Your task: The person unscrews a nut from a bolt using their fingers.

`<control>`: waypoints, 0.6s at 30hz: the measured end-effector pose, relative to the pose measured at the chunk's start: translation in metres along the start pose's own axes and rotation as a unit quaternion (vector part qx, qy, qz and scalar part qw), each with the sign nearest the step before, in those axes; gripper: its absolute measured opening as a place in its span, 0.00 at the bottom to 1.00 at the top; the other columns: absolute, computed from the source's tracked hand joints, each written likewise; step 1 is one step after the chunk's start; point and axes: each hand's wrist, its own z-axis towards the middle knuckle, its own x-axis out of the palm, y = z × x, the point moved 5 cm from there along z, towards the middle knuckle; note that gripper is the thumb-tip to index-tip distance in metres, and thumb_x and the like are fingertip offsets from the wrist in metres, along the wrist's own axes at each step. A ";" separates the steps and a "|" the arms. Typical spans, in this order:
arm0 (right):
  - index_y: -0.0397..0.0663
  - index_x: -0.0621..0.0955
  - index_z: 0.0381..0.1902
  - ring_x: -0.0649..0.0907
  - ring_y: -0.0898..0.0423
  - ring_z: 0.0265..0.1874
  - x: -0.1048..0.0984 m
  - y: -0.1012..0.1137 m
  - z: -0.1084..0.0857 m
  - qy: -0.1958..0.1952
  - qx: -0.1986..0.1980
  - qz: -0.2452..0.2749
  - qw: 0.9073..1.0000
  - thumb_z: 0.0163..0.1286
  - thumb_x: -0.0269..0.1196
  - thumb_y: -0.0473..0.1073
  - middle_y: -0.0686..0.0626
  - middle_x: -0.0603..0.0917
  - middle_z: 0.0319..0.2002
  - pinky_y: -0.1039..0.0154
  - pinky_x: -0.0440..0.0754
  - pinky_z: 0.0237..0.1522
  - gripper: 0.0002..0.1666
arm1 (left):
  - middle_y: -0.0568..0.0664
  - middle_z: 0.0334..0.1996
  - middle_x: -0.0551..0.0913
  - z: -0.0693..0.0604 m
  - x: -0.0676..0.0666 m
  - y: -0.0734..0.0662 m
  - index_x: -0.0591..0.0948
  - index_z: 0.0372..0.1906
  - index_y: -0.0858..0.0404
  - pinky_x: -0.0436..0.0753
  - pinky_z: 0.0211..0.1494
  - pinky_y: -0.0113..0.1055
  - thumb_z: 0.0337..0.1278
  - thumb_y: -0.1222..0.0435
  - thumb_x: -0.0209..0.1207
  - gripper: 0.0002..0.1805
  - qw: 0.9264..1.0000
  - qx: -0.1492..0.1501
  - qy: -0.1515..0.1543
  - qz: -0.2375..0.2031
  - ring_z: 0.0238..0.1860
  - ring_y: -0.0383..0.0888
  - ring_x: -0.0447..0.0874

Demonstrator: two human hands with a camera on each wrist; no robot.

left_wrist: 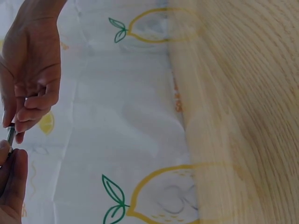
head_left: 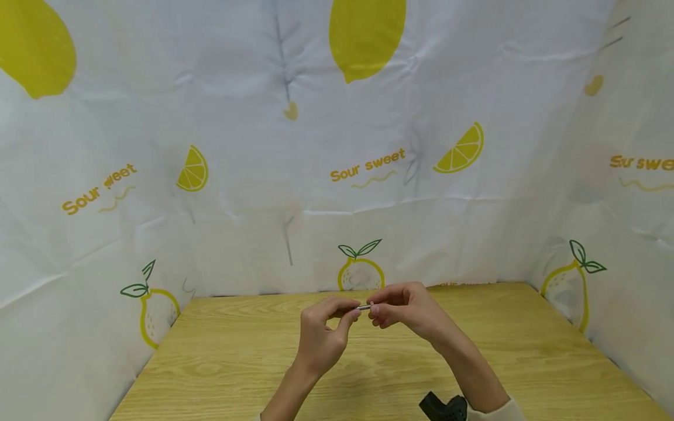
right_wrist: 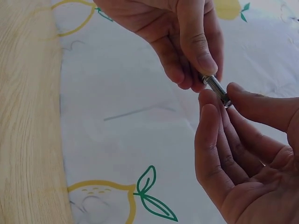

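Observation:
A small silver bolt (head_left: 364, 307) is held up in the air between both hands, above the far part of the wooden table. In the right wrist view its threaded shank (right_wrist: 216, 87) shows between the fingertips. The left hand (head_left: 322, 333) pinches one end with thumb and fingers. At the other end, which looks like the head, the right hand (head_left: 413, 313) has its thumb and fingertips on the bolt. Fingertips cover both ends, so whether a nut is on it I cannot tell. The left wrist view shows only part of the bolt (left_wrist: 11, 134).
A wooden table (head_left: 237, 362) lies beneath the hands. White sheeting with lemon prints (head_left: 253, 169) hangs behind it and along both sides. A black device (head_left: 444, 407) sits by the right wrist, at the sleeve.

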 end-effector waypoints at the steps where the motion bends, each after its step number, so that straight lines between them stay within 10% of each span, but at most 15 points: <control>1: 0.26 0.82 0.53 0.90 0.53 0.37 0.000 0.000 0.000 0.000 0.001 0.001 1.000 0.73 0.67 0.40 0.37 0.90 0.40 0.58 0.92 0.44 0.20 | 0.48 0.31 0.91 0.000 0.000 0.000 0.89 0.39 0.63 0.88 0.38 0.25 0.58 0.76 0.69 0.07 1.000 0.001 0.000 0.001 0.30 0.39 0.90; 18: 0.24 0.82 0.54 0.91 0.53 0.37 0.000 -0.001 0.000 -0.010 0.000 0.005 1.000 0.73 0.67 0.40 0.38 0.90 0.41 0.56 0.92 0.45 0.22 | 0.50 0.32 0.91 0.000 -0.001 0.000 0.89 0.39 0.64 0.88 0.38 0.25 0.60 0.74 0.69 0.05 1.000 -0.014 0.009 -0.003 0.30 0.39 0.90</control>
